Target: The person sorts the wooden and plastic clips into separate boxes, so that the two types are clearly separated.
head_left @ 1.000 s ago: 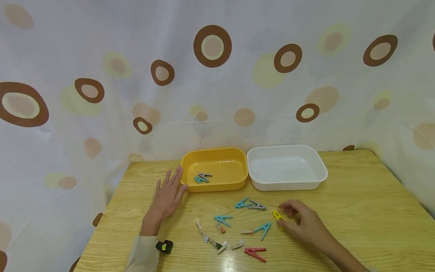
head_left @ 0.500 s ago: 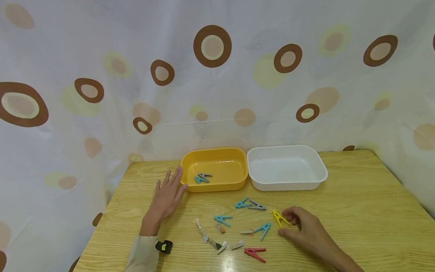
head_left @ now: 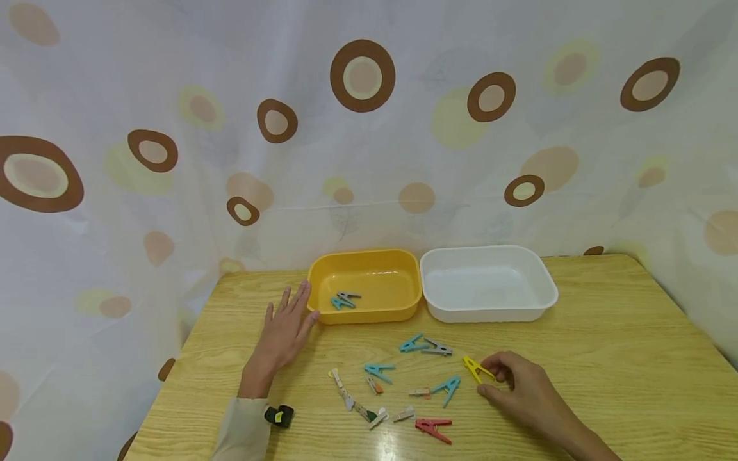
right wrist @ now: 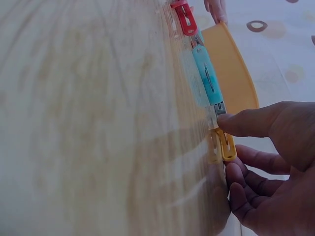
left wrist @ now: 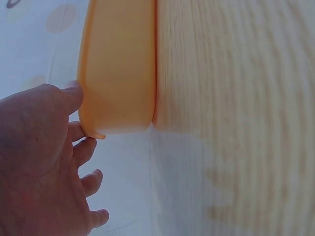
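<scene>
My left hand [head_left: 280, 339] rests against the left end of the yellow tub [head_left: 369, 316], fingers stretched out. In the left wrist view, its thumb [left wrist: 74, 98] and index finger touch the tub's corner. A grey and a teal clothespin [head_left: 343, 303] lie inside this tub. My right hand [head_left: 521, 387] pinches the spread legs of a yellow clothespin [head_left: 471, 366] between thumb and fingers, low at the table. Left of it are several teal clothespins [head_left: 446, 388], a grey one [head_left: 438, 347] and a red one [head_left: 431, 428].
A white tub [head_left: 487, 315] stands right beside the yellow one at the table's back, before a patterned curtain [head_left: 375, 160]. Several small wooden clothespins [head_left: 403, 415] lie at the front middle, some in a crooked row. A black wrist strap [head_left: 279, 416] shows at my left sleeve.
My right hand has drawn back slightly from over the yellow clothespin, and its thumb and fingers have come to the legs. The left hand stays at the tub.
</scene>
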The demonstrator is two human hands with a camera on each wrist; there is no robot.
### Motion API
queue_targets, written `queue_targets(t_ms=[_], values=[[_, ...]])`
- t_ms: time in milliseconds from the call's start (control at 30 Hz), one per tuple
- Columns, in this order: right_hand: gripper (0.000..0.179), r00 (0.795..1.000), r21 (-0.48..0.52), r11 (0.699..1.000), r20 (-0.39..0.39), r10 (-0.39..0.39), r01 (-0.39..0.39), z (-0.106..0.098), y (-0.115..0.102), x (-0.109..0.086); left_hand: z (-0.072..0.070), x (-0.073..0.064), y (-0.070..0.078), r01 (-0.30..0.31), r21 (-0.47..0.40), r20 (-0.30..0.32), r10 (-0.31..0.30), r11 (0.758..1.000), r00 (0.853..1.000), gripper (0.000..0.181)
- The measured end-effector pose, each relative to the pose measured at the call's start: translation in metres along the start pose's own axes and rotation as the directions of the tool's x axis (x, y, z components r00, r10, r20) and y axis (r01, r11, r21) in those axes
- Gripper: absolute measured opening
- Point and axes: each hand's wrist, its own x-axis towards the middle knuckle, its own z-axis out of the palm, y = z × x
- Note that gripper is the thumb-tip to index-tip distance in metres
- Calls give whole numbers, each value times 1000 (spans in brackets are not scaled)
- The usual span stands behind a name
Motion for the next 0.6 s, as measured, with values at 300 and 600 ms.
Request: queue_targets(t_ms=[300, 600], values=[[31, 1000, 19, 1000, -13, 5, -5, -1, -2, 0, -1, 1, -1, -1, 2, 0, 1, 1000, 1000, 65], [30, 999, 20, 999, -46, -30, 31, -4, -7, 3, 1, 0, -2, 3, 0, 6, -3, 1000, 1000, 66]])
